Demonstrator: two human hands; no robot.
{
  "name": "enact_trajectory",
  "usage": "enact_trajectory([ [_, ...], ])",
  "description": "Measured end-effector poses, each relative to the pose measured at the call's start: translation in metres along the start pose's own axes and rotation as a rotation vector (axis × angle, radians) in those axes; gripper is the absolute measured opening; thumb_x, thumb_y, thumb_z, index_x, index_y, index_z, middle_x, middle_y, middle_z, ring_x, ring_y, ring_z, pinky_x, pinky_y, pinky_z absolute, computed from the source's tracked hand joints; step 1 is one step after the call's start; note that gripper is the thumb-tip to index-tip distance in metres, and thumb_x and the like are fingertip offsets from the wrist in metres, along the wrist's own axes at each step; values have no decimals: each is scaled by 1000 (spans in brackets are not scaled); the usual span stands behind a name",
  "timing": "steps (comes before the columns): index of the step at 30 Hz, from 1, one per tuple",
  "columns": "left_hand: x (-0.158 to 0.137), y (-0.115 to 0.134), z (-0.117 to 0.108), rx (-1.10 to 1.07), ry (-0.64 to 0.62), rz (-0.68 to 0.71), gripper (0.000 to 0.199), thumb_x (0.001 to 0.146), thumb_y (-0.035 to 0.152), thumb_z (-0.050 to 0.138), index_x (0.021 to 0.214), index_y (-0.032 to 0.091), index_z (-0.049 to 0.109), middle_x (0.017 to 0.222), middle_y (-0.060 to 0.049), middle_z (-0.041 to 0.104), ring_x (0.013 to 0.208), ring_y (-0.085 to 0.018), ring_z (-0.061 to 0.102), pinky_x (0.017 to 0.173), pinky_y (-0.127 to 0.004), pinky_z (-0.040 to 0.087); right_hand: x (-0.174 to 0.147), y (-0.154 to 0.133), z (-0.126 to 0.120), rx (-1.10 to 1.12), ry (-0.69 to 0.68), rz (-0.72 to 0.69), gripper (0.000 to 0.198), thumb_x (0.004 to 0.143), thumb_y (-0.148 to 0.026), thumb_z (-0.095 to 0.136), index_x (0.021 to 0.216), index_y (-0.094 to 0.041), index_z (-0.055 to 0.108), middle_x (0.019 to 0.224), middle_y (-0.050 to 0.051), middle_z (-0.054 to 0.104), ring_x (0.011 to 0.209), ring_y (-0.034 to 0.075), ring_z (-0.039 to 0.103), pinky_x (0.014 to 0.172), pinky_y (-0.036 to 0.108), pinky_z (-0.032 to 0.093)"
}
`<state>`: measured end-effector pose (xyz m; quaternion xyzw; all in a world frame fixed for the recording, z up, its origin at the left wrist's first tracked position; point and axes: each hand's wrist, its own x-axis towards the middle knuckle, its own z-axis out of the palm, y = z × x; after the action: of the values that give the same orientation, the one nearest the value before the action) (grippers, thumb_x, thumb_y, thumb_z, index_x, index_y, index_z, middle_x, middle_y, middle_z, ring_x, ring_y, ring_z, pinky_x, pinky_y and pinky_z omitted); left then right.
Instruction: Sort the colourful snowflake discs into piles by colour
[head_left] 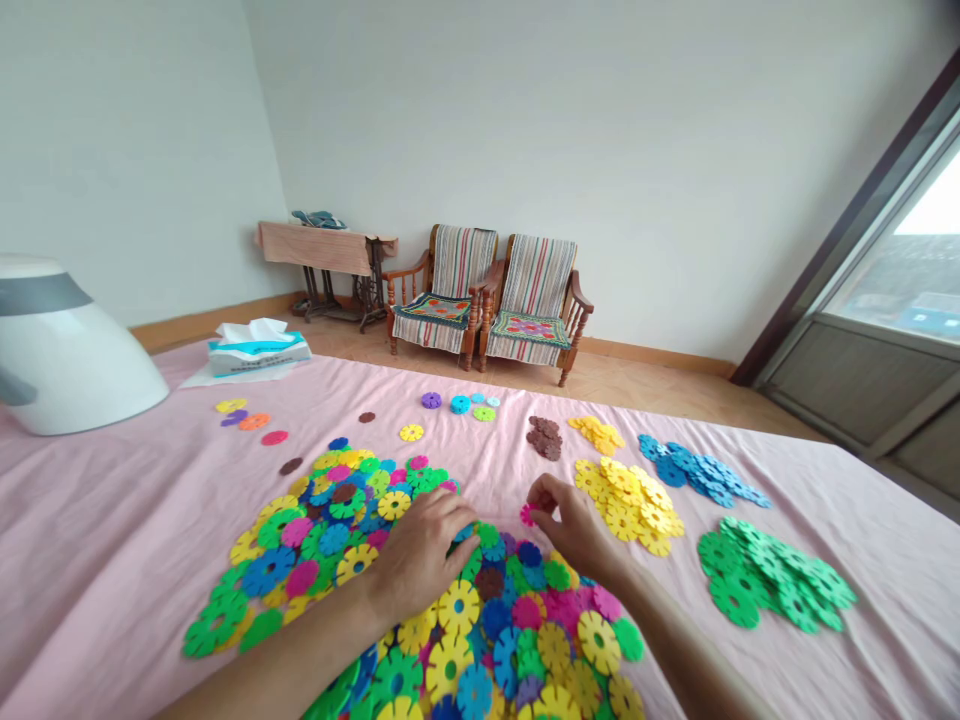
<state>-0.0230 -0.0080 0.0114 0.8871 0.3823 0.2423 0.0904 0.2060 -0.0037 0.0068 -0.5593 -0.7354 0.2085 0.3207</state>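
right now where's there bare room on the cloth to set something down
Bare pink cloth lies left of the mixed pile, nearside of the white container, and right of the green pile. Crowded: the mixed pile around the left hand.

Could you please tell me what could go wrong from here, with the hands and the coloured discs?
The right hand seems to pinch a small pink disc, which might slip into the mixed pile nearby.
That hand is also close to the yellow pile and could scatter it.
The orange-yellow pile lies so near the yellow one that they might mingle.
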Motion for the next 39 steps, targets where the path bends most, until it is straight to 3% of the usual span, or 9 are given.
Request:
enact_trajectory([
  [8,-1,-2,2,-13,-9,2,14,88,22,53,95,20,64,95,-4,63,93,-21,55,86,-36,44,87,-2,33,-48,161,166,13,71,-8,51,73,-17,60,72,5,67,66,16,61,59,25,42],
  [14,-1,-1,2,-6,-6,10,15,88,24,51,95,20,64,93,-5,63,93,-21,56,86,-37,45,111,5,48,-26,187,229,18,71,-9,53,81,-17,66,78,6,70,72,18,64,61,25,45],
  [18,-1,-1,1,-15,-6,21,15,88,23,52,96,21,65,93,-5,63,92,-21,56,87,-37,45,100,14,38,10,154,227,19,73,-10,51,81,-17,66,77,6,71,73,18,65,65,28,49],
  [23,-1,-1,1,3,-14,18,15,88,23,52,96,20,64,93,-6,63,94,-21,55,87,-37,44,66,19,8,80,55,178,19,78,-13,46,84,-15,64,77,6,70,67,17,66,62,29,51],
  [28,0,0,0,14,-6,29,17,89,24,50,97,21,64,92,-5,63,93,-21,55,86,-36,44,12,-1,-32,85,-201,100,10,75,-18,53,71,-18,62,63,0,65,57,13,61,53,22,45],
  [32,1,-2,2,12,-3,34,18,89,24,50,99,22,65,92,-5,63,93,-21,56,87,-36,44,-23,-18,-55,-134,-444,49,6,68,-16,59,73,-20,61,70,0,64,64,13,58,56,22,41],
  [36,0,-2,3,0,-3,23,17,88,23,52,100,22,65,95,-4,63,94,-20,55,88,-35,44,-39,-26,-54,-331,-448,46,15,65,-16,62,79,-20,58,81,2,64,76,17,57,64,26,39],
  [39,0,-2,2,0,-8,22,16,88,22,52,98,22,64,96,-4,63,95,-20,55,88,-35,43,-37,-30,-43,-301,-403,69,11,72,-16,57,82,-20,58,78,2,64,73,17,57,61,25,37],
])
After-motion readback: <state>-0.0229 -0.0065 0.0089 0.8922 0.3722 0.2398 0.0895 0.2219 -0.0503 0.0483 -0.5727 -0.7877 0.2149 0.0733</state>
